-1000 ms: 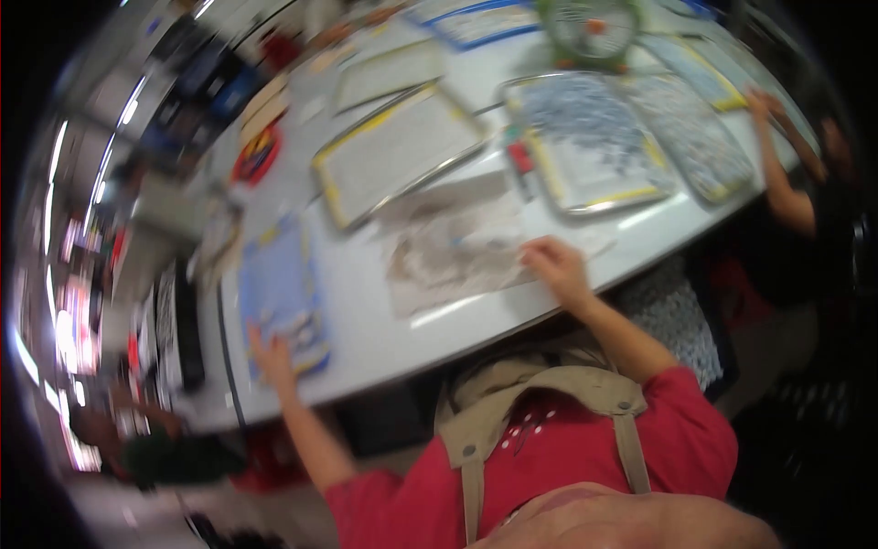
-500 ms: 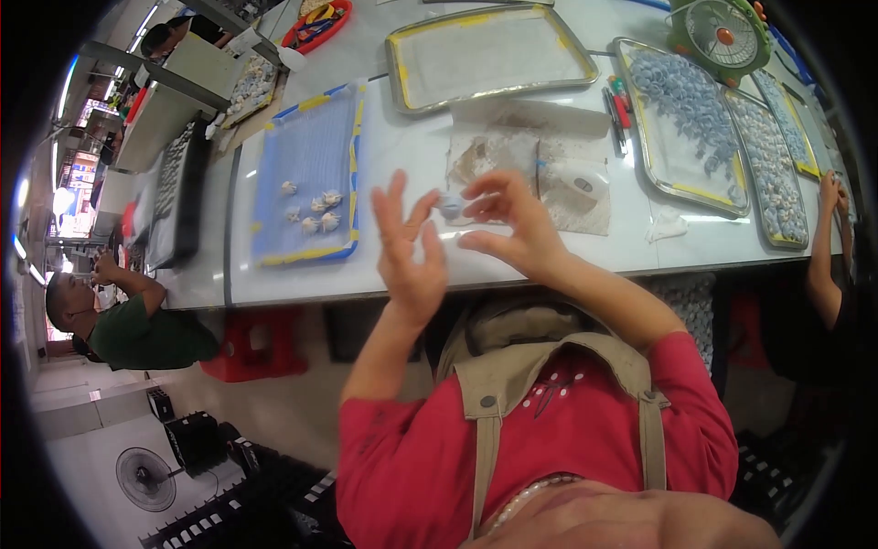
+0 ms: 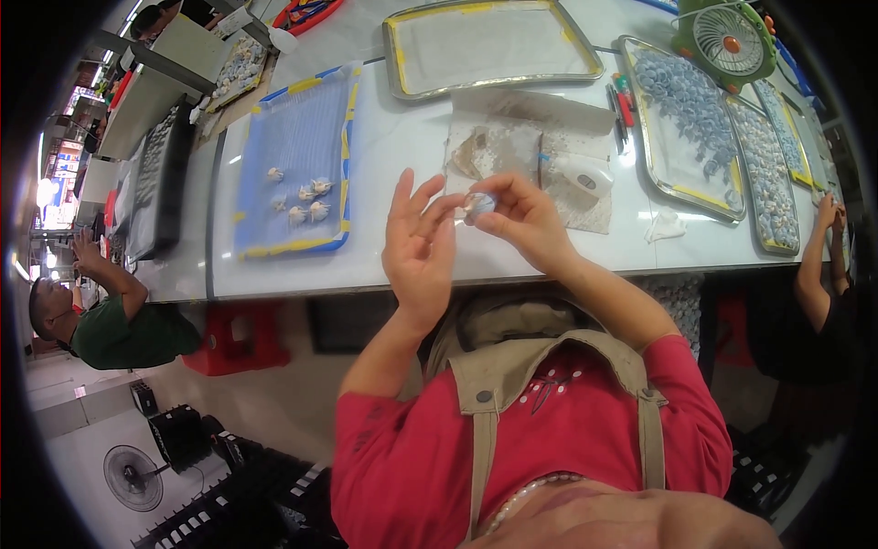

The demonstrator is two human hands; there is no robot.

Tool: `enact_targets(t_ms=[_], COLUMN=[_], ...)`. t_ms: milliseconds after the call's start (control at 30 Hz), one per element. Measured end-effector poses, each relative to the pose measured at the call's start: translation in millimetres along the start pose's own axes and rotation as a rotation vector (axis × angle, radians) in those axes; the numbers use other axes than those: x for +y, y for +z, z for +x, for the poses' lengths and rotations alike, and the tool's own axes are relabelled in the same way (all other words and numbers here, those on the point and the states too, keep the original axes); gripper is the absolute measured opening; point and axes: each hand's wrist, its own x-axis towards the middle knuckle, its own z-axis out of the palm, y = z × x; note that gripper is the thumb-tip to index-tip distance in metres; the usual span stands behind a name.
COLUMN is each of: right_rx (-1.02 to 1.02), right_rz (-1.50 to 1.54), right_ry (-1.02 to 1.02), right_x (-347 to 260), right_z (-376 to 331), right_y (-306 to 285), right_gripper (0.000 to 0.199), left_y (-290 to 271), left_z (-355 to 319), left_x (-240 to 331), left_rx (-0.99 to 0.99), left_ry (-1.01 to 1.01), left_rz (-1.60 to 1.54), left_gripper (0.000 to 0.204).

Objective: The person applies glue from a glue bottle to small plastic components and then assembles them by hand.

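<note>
Above the near part of the white table, my right hand pinches a small pale blue and white shell-shaped piece between thumb and fingertips. My left hand is beside it with fingers spread. Its index fingertip reaches the left side of the piece; whether it presses on it I cannot tell. To the left lies a blue-lined tray with yellow tape on its edges, carrying several similar cream and white pieces. Beyond my hands, a stained sheet of paper bears a white rounded device.
A metal tray lined in white lies at the back. At right, another metal tray holds many blue-grey pieces, near red and black pens, a crumpled tissue and a green fan. People sit on both sides.
My right hand has closed in on the small piece and now grips it. My left fingers have come nearer together. The whole view has shifted slightly.
</note>
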Motion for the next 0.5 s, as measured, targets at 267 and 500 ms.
enact_targets(t_ms=[267, 500], right_rx=[-0.058, -0.061], right_rz=[-0.067, -0.025], right_ry=[0.031, 0.065], right_x=[-3.2, -5.0], right_z=[-4.2, -4.7], right_y=[-2.8, 2.1], right_gripper=[0.029, 0.03], left_y=[-7.0, -7.8], left_z=[6.1, 9.2], left_x=[-9.5, -12.0], left_rx=[-0.1, 0.012], left_ry=[0.072, 0.182], left_rz=[0.344, 0.392], left_gripper=[0.021, 0.013])
